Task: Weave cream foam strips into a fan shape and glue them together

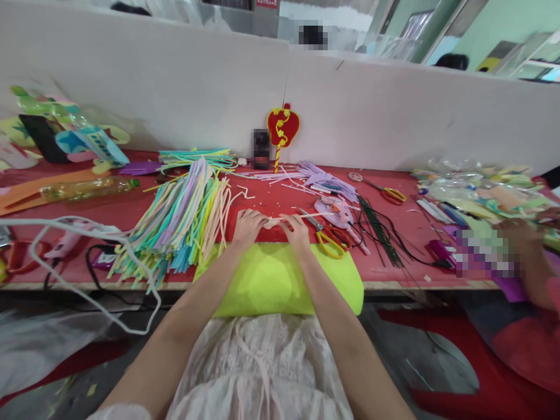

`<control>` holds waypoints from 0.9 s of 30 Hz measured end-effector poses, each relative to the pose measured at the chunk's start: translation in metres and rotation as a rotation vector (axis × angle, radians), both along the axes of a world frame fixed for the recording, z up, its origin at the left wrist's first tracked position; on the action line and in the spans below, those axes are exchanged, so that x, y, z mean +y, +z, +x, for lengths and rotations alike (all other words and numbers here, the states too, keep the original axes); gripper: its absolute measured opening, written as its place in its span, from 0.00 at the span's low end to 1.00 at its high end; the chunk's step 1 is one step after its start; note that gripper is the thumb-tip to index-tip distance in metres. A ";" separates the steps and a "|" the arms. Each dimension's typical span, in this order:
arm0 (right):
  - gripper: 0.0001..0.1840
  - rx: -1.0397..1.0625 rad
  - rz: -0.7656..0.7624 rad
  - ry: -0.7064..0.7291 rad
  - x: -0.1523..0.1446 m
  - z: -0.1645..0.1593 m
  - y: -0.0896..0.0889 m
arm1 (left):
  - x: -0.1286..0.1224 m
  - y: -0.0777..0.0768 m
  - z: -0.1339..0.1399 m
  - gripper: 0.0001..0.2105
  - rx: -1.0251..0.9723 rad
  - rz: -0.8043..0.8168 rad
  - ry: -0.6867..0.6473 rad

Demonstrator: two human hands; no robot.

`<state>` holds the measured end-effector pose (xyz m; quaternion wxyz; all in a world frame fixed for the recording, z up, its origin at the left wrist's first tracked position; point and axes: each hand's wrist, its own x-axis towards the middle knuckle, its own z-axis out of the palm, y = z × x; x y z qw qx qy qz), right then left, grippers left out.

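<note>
A pale cream pipe cleaner (pixel 317 215) runs between my two hands over the red tabletop, its straight end sticking out to the right. My left hand (pixel 250 226) pinches its curled left part. From the other side, my right hand (pixel 296 230) grips it with bent fingers. Just left of my hands spreads a large bundle of pastel pipe cleaners (pixel 184 204). Yellow-handled scissors (pixel 331 244) lie right beside my right hand. Under my forearms, a bright yellow-green sheet (pixel 266 280) hangs over the table edge onto my lap.
A red fan-shaped ornament (pixel 283 125) stands against the white partition (pixel 175 93). To the right lie purple strips (pixel 328 181), a second pair of scissors (pixel 394 195), dark green stems (pixel 378 230) and black cables. At far left are a pink glue gun (pixel 70 238) and bottle (pixel 87 188). A co-worker's arm (pixel 531 256) reaches in from the right.
</note>
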<state>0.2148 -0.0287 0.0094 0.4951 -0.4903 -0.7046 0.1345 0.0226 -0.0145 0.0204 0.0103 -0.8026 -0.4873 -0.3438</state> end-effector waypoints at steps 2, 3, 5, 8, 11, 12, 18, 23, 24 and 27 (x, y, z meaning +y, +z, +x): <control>0.15 -0.119 0.015 0.041 -0.003 -0.001 0.000 | 0.000 0.000 -0.003 0.09 -0.050 -0.033 -0.017; 0.15 -0.161 0.021 0.038 -0.003 -0.002 0.000 | -0.001 0.001 -0.004 0.09 -0.070 -0.051 -0.026; 0.14 -0.216 0.033 0.025 -0.003 -0.002 -0.001 | -0.001 0.002 -0.008 0.09 -0.089 -0.081 -0.042; 0.13 -0.263 0.064 0.028 0.000 -0.002 -0.004 | -0.003 0.005 -0.012 0.08 -0.044 -0.118 -0.108; 0.13 -0.294 0.068 0.036 0.003 -0.001 -0.007 | -0.004 0.006 -0.012 0.08 0.028 -0.116 -0.167; 0.13 -0.297 0.060 0.043 0.003 -0.001 -0.008 | -0.004 0.006 -0.011 0.08 0.046 -0.105 -0.177; 0.13 -0.235 -0.014 0.254 0.002 0.004 -0.006 | 0.000 0.005 -0.013 0.06 0.091 -0.082 -0.219; 0.13 -0.165 -0.047 0.333 0.004 0.002 -0.003 | 0.003 0.004 -0.016 0.05 0.093 -0.101 -0.234; 0.13 -0.158 -0.046 0.344 0.005 0.002 -0.004 | 0.003 0.004 -0.016 0.05 0.094 -0.109 -0.236; 0.13 -0.120 -0.044 0.381 0.007 0.000 -0.006 | 0.003 0.004 -0.017 0.06 0.095 -0.142 -0.250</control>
